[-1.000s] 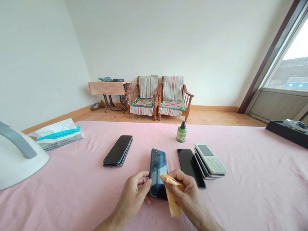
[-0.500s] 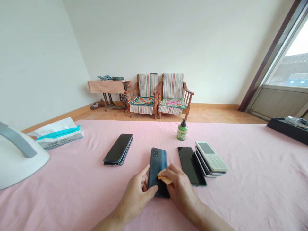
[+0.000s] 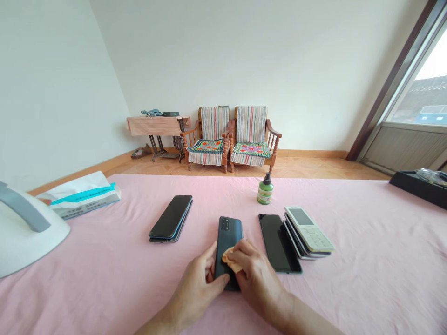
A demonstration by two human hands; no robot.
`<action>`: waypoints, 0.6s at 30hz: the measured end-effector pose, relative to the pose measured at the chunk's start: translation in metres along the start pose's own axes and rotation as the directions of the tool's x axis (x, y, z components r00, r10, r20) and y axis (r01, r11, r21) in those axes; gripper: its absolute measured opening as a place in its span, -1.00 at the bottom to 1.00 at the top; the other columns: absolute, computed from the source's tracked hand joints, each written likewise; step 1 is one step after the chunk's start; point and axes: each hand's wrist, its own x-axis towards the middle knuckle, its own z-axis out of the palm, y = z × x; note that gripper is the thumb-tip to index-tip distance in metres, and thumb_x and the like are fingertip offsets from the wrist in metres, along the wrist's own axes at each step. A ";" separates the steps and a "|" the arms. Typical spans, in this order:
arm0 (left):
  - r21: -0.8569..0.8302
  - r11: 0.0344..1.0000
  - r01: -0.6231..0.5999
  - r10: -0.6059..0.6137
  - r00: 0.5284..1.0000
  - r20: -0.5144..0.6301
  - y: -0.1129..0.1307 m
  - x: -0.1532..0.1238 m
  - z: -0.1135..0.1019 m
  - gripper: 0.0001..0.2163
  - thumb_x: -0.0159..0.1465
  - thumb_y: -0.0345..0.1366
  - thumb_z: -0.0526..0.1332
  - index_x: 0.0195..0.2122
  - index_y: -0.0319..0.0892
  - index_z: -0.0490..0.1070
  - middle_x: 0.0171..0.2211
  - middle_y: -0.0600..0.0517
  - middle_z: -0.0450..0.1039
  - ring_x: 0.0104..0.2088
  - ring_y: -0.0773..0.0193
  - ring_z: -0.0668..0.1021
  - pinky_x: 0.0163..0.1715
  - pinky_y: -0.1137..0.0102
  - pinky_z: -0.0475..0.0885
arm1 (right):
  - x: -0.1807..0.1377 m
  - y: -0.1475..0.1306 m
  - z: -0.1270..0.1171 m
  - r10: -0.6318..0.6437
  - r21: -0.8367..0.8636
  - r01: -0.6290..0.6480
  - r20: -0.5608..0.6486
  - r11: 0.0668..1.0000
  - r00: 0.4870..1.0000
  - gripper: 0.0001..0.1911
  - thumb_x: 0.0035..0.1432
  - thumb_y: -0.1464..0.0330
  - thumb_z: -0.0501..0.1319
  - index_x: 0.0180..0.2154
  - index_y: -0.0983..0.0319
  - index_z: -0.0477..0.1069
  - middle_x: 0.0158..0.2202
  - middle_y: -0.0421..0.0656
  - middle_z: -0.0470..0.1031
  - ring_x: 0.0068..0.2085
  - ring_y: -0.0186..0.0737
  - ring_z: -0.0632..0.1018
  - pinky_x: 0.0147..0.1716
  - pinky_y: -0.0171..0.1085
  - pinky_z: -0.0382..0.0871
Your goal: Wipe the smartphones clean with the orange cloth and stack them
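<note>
A dark blue smartphone [image 3: 228, 235] lies back up on the pink cloth, its camera block at the far end. My left hand [image 3: 199, 281] grips its left edge, the thumb over the lower part of the back. In my right hand [image 3: 256, 274] a bunched yellow cloth [image 3: 230, 258] is pinched and pressed on the middle of the phone's back. Right of it lies a black smartphone [image 3: 279, 244], screen up, against a stack of phones topped by a white keypad phone [image 3: 309, 228]. Two stacked smartphones [image 3: 171, 216] lie to the left.
A green bottle [image 3: 265, 190] with a black cap stands beyond the phones. A tissue pack [image 3: 84, 195] and a white object with a grey handle [image 3: 28, 232] sit at the left. A black box [image 3: 415, 186] is far right. The pink tablecloth [image 3: 104, 288] covers the surface.
My right hand has slid the yellow cloth a little leftward across the phone's back. My left hand keeps its hold on the phone.
</note>
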 end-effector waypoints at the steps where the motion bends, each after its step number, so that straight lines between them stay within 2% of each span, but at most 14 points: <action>1: -0.020 1.000 -0.005 0.006 1.000 0.012 0.000 0.000 0.000 -0.36 0.18 -0.37 0.23 0.28 -0.26 0.04 -0.27 -0.02 0.49 -0.27 0.20 0.51 -0.34 0.44 0.37 | -0.003 -0.003 0.001 -0.006 0.021 0.006 0.012 1.000 1.000 -0.62 0.04 0.68 0.04 -0.29 0.19 0.50 -0.30 -0.13 0.43 -0.25 -0.22 0.46 -0.25 -0.29 0.38; 3: -0.015 1.000 -0.011 0.011 1.000 0.012 0.000 0.001 0.000 -0.38 0.18 -0.39 0.22 0.27 -0.26 0.06 -0.27 -0.02 0.48 -0.28 0.22 0.51 -0.33 0.44 0.37 | 0.000 -0.002 0.003 -0.001 0.036 0.001 -0.003 0.999 1.000 -0.61 0.04 0.68 0.04 -0.27 0.20 0.51 -0.29 -0.13 0.44 -0.24 -0.22 0.47 -0.25 -0.29 0.38; 5: 0.044 0.999 -0.003 0.004 1.000 -0.018 0.000 0.001 0.000 -0.39 0.17 -0.41 0.21 0.26 -0.26 0.08 -0.34 0.02 0.47 -0.34 0.25 0.50 -0.37 0.45 0.36 | 0.014 0.008 0.004 0.022 0.022 -0.020 -0.064 1.000 0.998 -0.57 0.00 0.71 0.04 -0.28 0.21 0.53 -0.32 -0.13 0.44 -0.26 -0.23 0.47 -0.25 -0.29 0.37; 7: 0.100 0.995 0.004 0.002 0.998 -0.060 0.000 0.000 0.000 -0.41 0.18 -0.41 0.19 0.25 -0.28 0.09 -0.40 0.05 0.45 -0.38 0.26 0.49 -0.40 0.45 0.36 | 0.029 0.021 0.006 0.051 0.010 -0.050 -0.153 0.999 0.987 -0.61 -0.01 0.69 0.06 -0.31 0.22 0.54 -0.37 -0.14 0.44 -0.29 -0.23 0.46 -0.26 -0.28 0.36; 9: 0.109 0.994 -0.006 0.015 0.997 -0.079 0.001 -0.001 0.001 -0.42 0.18 -0.42 0.17 0.25 -0.30 0.10 -0.40 0.04 0.44 -0.37 0.26 0.49 -0.40 0.45 0.37 | 0.040 0.030 0.007 0.064 0.009 -0.063 -0.194 0.998 0.979 -0.63 -0.02 0.69 0.06 -0.31 0.25 0.54 -0.37 -0.13 0.44 -0.29 -0.22 0.46 -0.25 -0.26 0.35; 15: 0.148 0.988 -0.047 0.062 0.994 -0.094 0.007 -0.007 0.004 -0.23 -0.02 -0.58 0.20 0.27 -0.16 0.07 -0.05 -0.06 0.44 -0.18 0.21 0.51 -0.16 0.38 0.44 | 0.035 0.034 0.007 0.069 0.007 -0.069 -0.225 0.998 0.972 -0.65 0.03 0.66 0.05 -0.32 0.24 0.53 -0.35 -0.12 0.44 -0.28 -0.22 0.47 -0.25 -0.28 0.35; 18: 0.247 0.968 -0.040 0.076 0.988 -0.136 0.006 -0.008 0.004 -0.28 -0.05 -0.61 0.21 0.19 -0.12 0.21 -0.04 -0.05 0.46 -0.15 0.19 0.52 -0.09 0.33 0.42 | 0.031 0.033 0.006 0.072 0.001 -0.074 -0.223 0.997 0.972 -0.65 0.03 0.65 0.05 -0.31 0.23 0.53 -0.34 -0.13 0.45 -0.27 -0.22 0.47 -0.24 -0.28 0.35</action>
